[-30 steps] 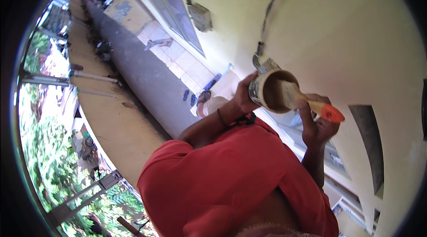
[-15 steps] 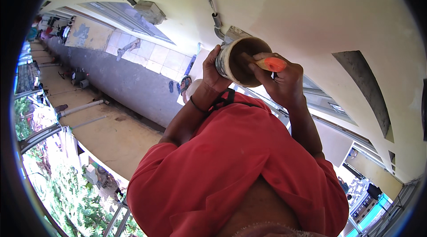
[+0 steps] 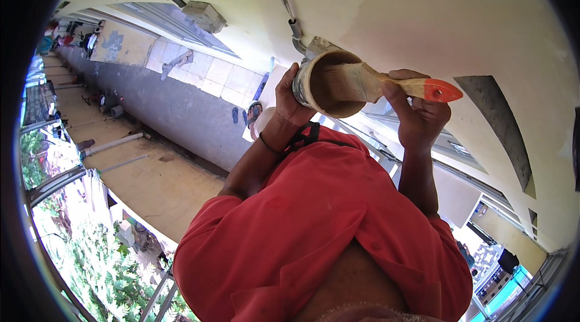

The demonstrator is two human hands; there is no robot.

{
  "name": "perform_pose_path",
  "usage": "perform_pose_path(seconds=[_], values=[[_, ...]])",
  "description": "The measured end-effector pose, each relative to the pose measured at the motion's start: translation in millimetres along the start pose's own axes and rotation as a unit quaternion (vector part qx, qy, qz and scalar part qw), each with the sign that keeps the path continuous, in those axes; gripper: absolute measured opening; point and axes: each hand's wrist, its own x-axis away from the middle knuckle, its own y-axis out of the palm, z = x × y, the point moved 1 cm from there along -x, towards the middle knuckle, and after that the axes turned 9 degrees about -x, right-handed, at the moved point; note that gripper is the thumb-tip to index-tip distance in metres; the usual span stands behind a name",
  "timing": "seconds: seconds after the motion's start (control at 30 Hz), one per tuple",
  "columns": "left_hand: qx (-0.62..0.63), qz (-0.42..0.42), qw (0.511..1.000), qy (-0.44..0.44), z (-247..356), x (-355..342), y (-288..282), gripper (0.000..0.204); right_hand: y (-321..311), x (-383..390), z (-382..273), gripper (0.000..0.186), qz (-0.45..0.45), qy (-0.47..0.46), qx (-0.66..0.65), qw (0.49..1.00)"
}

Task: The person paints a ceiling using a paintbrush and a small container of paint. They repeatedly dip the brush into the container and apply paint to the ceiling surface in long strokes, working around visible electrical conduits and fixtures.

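Two hands noted, head view: my left hand (image 3: 292, 97) clasps the tub's (image 3: 323, 96) side; my right hand (image 3: 420, 118) pinches the brush (image 3: 365, 81), handle between thumb and fingers, bristles beyond the fingertips at the tub's mouth.

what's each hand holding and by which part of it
The left hand holds a tub by its outer side; the right hand holds a paintbrush by its orange-tipped handle.

tub (image 3: 306, 85) between hands (image 3: 420, 119), brush (image 3: 365, 82) across its mouth — slippers (image 3: 235, 115) left
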Motion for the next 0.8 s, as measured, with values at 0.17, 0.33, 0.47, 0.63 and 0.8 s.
perform_pose_path(seconds=[0.17,0.33,0.47,0.63,0.8], values=[[0.024,-0.007,1.0,-0.004,-0.8,-3.0,2.4,0.067,-4.0,6.6,1.5,0.022,-0.009,-0.047,0.011,0.999],[0.034,-0.03,0.999,-0.011,-1.3,-6.7,-6.3,0.063,9.8,7.0,12.4,0.017,-0.09,-0.126,0.049,0.987],[0.016,-0.004,1.0,-0.001,-3.8,-8.9,-9.5,0.06,17.7,7.8,12.0,0.017,-0.09,-0.14,0.09,0.982],[0.021,-0.014,1.0,-0.013,-5.6,-8.5,-11.3,0.062,16.0,2.9,15.3,0.022,-0.109,-0.184,0.132,0.968],[0.008,0.004,1.0,-0.01,-7.0,-9.1,-0.9,0.064,17.7,9.7,17.3,0.023,-0.072,-0.143,0.09,0.983]])
